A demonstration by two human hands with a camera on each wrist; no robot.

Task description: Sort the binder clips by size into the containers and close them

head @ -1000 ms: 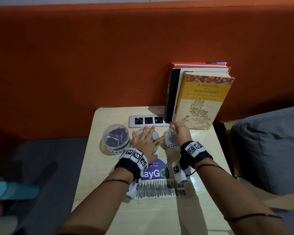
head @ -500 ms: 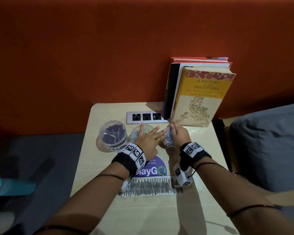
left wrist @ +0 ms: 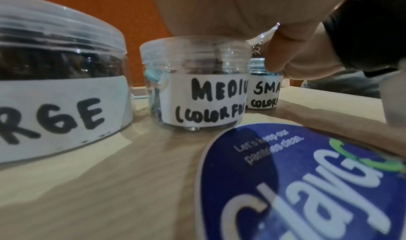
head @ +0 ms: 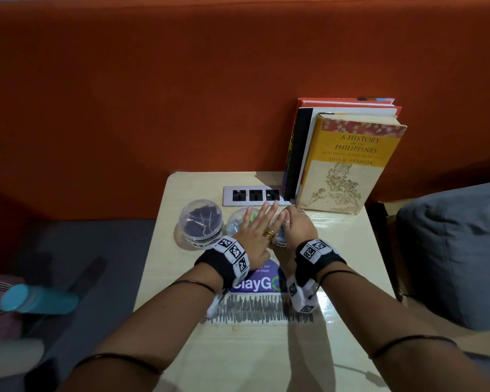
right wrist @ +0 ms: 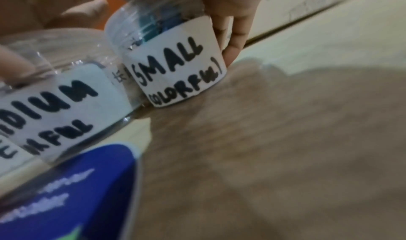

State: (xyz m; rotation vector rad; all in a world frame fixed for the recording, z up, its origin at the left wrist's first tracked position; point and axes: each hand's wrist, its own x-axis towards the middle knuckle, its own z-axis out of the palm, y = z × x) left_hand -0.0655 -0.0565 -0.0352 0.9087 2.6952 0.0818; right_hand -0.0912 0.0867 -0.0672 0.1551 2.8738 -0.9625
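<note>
Since the earlier frames, little has shifted: both hands stay on the same two jars, the left fingers reaching a bit farther over the middle lid toward the socket strip (head: 255, 196).

Three clear plastic jars stand in a row on the small table (head: 337, 250). The large jar (head: 201, 222), lid on and full of dark clips, sits untouched at the left. The medium jar (left wrist: 195, 80) is in the middle, just beside the small jar (right wrist: 175, 70) at the right. Coloured clips show inside both.

The left hand (head: 255, 233) lies flat on the medium jar's lid, fingers straight and slightly spread, pressing down. The right hand (head: 297, 226) curls over the top of the small jar, its fingers (right wrist: 232, 35) wrapped down the far side. Whether that lid is fully seated is hidden under the palm.

These jars look light and stiff, with smooth, slippery walls. A light jar will likely skid or tip if pushed sideways, so pressure should go straight down. The threaded necks suggest the lids turn. The best hold is probably around the lid's rim, with the other hand steadying the body at the paper label, which should give more grip than bare plastic. Behind them, books (head: 348, 165) lean on the orange wall.
</note>
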